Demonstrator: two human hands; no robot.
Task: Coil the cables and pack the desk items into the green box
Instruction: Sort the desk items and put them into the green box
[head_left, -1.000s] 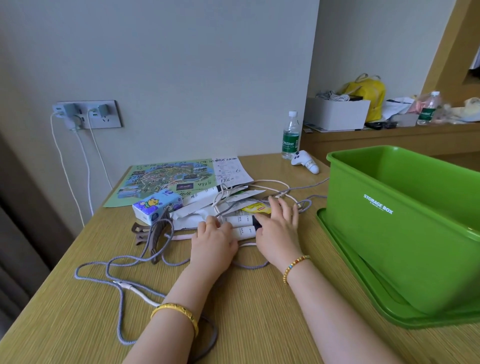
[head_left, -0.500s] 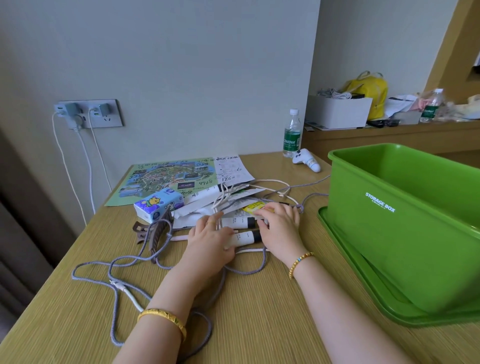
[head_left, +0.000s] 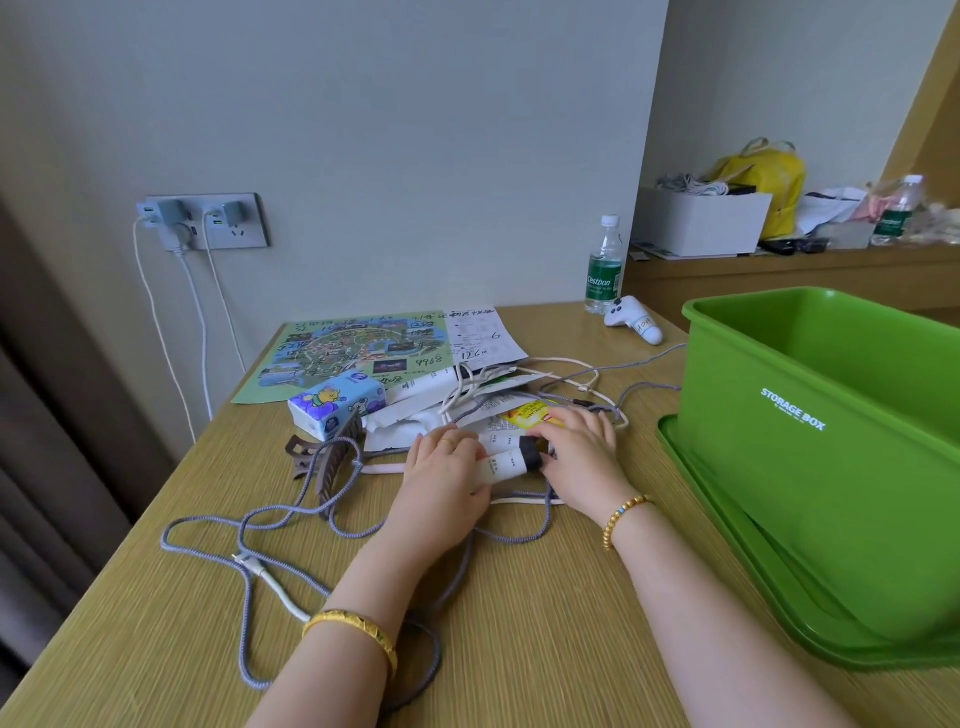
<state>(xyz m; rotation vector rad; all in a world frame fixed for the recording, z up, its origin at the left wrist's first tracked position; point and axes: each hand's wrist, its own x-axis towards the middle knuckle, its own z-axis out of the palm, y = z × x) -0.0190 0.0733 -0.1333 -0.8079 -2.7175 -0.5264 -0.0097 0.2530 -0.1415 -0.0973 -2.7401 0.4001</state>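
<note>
- While your hands work mid-counter, a grey cable (head_left: 244, 525) sprawls in loose loops at the left of the counter (head_left: 545, 623), passing under your left forearm.
- A tissue pack (head_left: 337, 405) sits on a map (head_left: 353, 353), with a brown clip (head_left: 332, 457) just in front.
- Your left hand (head_left: 447, 478) curls its grip round the near end of two white tubes (head_left: 501, 457).
- Your right hand (head_left: 582, 457) pinches their black caps; a yellow packet (head_left: 527, 413) lies just behind your fingers.
- White cables (head_left: 561, 374) tangle over the papers (head_left: 415, 421) behind.
- The green box (head_left: 831, 447) stands at the right on its lid (head_left: 737, 566), apart from the pile.
</note>
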